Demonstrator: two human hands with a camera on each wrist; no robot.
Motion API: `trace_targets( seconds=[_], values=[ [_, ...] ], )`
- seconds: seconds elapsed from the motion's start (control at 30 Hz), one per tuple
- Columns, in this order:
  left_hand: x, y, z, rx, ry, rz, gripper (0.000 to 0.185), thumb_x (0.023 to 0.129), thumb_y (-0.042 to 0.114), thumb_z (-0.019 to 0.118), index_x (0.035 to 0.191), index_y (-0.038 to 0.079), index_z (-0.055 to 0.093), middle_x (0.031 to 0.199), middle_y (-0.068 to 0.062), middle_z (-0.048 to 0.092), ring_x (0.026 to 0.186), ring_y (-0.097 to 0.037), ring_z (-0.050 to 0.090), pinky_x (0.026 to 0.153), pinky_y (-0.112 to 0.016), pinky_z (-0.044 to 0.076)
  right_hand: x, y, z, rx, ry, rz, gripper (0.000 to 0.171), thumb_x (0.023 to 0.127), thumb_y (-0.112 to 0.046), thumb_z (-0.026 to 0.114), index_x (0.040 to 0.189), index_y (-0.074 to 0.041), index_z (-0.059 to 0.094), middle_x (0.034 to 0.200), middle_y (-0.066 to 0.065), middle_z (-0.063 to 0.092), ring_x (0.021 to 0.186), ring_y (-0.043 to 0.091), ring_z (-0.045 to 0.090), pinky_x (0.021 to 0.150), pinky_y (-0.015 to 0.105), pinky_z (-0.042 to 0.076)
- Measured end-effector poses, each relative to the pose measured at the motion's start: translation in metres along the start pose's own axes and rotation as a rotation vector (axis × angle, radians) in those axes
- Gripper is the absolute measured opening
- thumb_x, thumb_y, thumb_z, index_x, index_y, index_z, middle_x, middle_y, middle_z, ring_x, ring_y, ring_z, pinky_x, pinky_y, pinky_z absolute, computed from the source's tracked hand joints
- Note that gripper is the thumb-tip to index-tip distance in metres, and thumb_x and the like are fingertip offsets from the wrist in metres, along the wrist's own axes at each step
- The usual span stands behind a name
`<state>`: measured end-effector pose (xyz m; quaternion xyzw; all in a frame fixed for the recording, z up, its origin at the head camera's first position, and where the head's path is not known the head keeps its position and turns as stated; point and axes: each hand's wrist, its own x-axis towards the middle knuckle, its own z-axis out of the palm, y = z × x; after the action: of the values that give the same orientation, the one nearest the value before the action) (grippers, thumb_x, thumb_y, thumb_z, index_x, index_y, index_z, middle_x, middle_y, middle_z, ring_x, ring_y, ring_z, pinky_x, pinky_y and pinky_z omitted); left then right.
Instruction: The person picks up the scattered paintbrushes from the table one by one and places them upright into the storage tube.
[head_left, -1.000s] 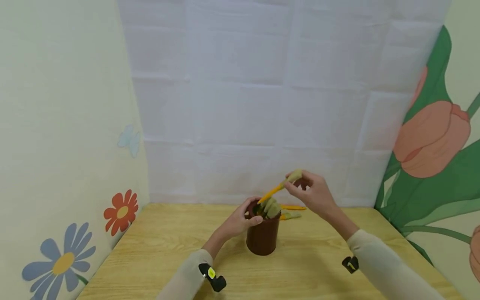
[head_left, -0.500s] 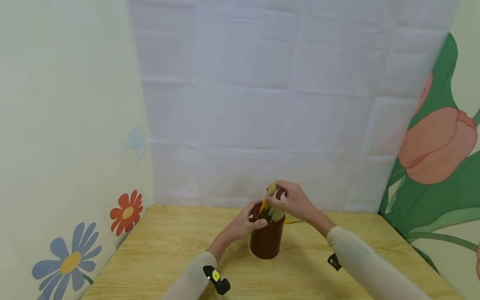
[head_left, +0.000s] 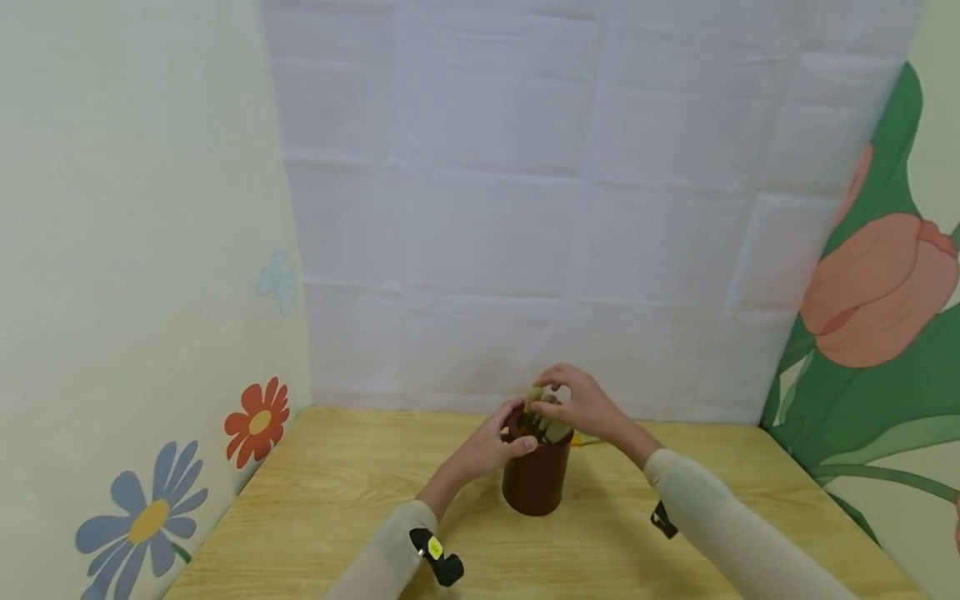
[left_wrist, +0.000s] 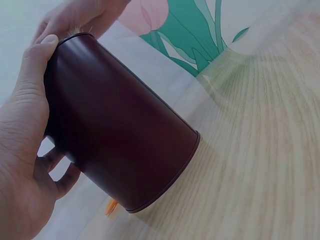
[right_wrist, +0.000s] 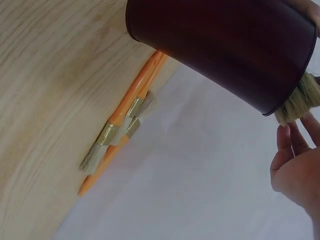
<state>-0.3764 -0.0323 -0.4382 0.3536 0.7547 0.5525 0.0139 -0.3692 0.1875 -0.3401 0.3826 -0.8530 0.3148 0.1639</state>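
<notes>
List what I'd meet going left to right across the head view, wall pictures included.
Blue flower → red flower → left hand → dark brown container → right hand → pink tulip.

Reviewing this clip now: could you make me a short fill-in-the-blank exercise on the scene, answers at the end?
1. The left hand grips the dark container nearer its ____ end (top or bottom).
2. The right hand has its fingers at the ____ end of a brush (bristle or handle).
3. The loose brushes lying on the table have handles coloured ____.
4. The bristles at the container's mouth point ____ (up or down).

Missing words: top; bristle; orange; up.
</notes>
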Motion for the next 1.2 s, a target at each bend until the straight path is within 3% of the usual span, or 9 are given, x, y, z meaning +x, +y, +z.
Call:
trace_targets(
  seconds=[0.37,0.6,0.77,0.93,1.07,1.2],
  values=[
    [0.002,0.000,-0.001,-0.011,-0.010,0.009,0.076,0.097,0.057,0.062,0.159,0.032,0.027,0.144,0.003,0.047,0.123,-0.014,0.052,0.095,-0.036,0.049,-0.004,0.003,-0.003,0.051,-0.017,0.116,0.024,0.097,-0.029,0.074,0.119,-0.019,0.071,0.117,-0.003,0.066,0.101,0.015,0.060,0.081,0.042,0.049],
    [-0.001,0.002,0.001,-0.013,0.001,0.016,0.076,0.098,0.054,0.063,0.159,0.026,0.028,0.143,0.002,0.047,0.121,-0.016,0.051,0.095,-0.036,0.048,-0.011,0.006,-0.009,0.065,0.059,0.154,0.031,0.101,-0.033,0.067,0.126,-0.015,0.068,0.118,0.001,0.068,0.101,0.017,0.061,0.080,0.042,0.048],
    [-0.001,0.001,0.001,-0.004,0.011,-0.003,0.081,0.096,0.060,0.062,0.160,0.027,0.027,0.147,0.003,0.044,0.127,-0.014,0.049,0.098,-0.037,0.046,-0.017,0.014,-0.012,0.071,0.129,0.200,0.031,0.102,-0.036,0.065,0.125,-0.015,0.069,0.114,-0.002,0.068,0.099,0.016,0.060,0.081,0.041,0.047],
    [-0.002,0.000,-0.001,-0.003,0.019,-0.003,0.082,0.095,0.061,0.063,0.160,0.025,0.027,0.147,0.002,0.044,0.127,-0.015,0.048,0.099,-0.037,0.046,-0.026,0.029,-0.010,0.069,0.164,0.237,0.031,0.104,-0.034,0.063,0.123,-0.011,0.069,0.114,0.004,0.068,0.099,0.021,0.060,0.083,0.044,0.047],
    [-0.004,-0.002,-0.002,-0.004,0.026,0.008,0.082,0.096,0.060,0.063,0.160,0.022,0.028,0.144,0.001,0.046,0.124,-0.017,0.050,0.097,-0.037,0.046,-0.038,0.050,-0.003,0.073,0.125,0.295,0.031,0.103,-0.032,0.065,0.123,-0.008,0.068,0.113,0.006,0.066,0.099,0.025,0.060,0.079,0.044,0.051],
    [-0.005,-0.003,-0.003,0.000,0.029,0.014,0.085,0.095,0.061,0.063,0.160,0.021,0.027,0.144,-0.001,0.045,0.124,-0.017,0.049,0.097,-0.037,0.046,-0.050,0.070,0.008,0.058,0.001,0.346,0.034,0.103,-0.027,0.065,0.127,-0.003,0.065,0.120,0.011,0.064,0.105,0.030,0.060,0.082,0.046,0.053]
  ],
)
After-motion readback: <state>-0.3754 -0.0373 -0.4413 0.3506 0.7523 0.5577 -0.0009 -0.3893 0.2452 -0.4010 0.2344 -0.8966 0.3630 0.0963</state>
